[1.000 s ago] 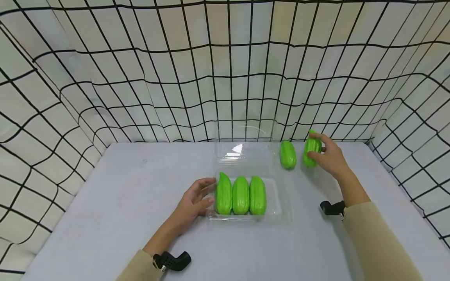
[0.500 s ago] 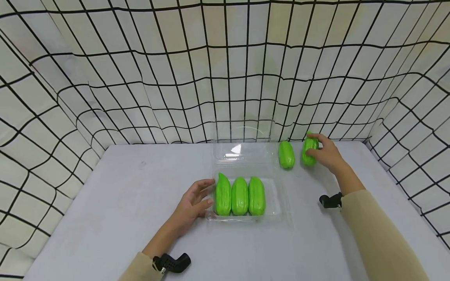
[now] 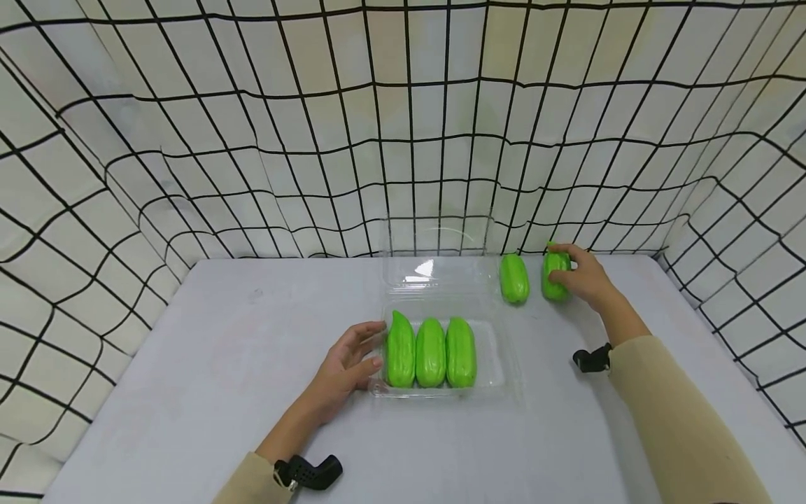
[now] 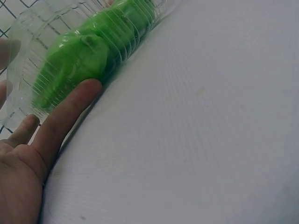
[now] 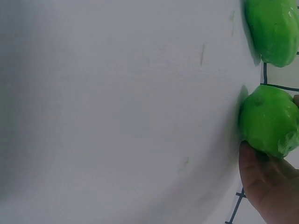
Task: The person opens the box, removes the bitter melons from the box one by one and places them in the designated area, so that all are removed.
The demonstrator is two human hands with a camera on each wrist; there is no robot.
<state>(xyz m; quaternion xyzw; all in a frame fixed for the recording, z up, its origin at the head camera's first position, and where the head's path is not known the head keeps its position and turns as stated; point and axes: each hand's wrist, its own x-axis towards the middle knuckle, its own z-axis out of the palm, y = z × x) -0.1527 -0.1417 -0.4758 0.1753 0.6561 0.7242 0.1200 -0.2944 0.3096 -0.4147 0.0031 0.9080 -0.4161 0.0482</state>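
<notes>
At the back right of the table, my right hand (image 3: 584, 280) holds a plump green gourd-like vegetable (image 3: 555, 278) between thumb and fingers. The right wrist view shows the thumb against the low side of this vegetable (image 5: 267, 120). A second green vegetable (image 3: 514, 278) lies just left of it, apart from the hand. My left hand (image 3: 343, 367) rests at the left side of a clear plastic clamshell box (image 3: 494, 350), its fingers fairly straight. In the left wrist view a digit of the left hand (image 4: 28, 172) touches the box wall. Three green vegetables (image 3: 431, 352) lie side by side in the box.
The box's clear lid (image 3: 415, 269) stands raised behind its base. A black wire grid (image 3: 412, 140) with pale backing encloses the back and sides of the white table (image 3: 220, 350). Inside the box, bare floor shows right of the vegetables.
My right hand has come slightly lower and nearer with its vegetable, which has shifted a little with it. The left hand and the box have stayed in place.
</notes>
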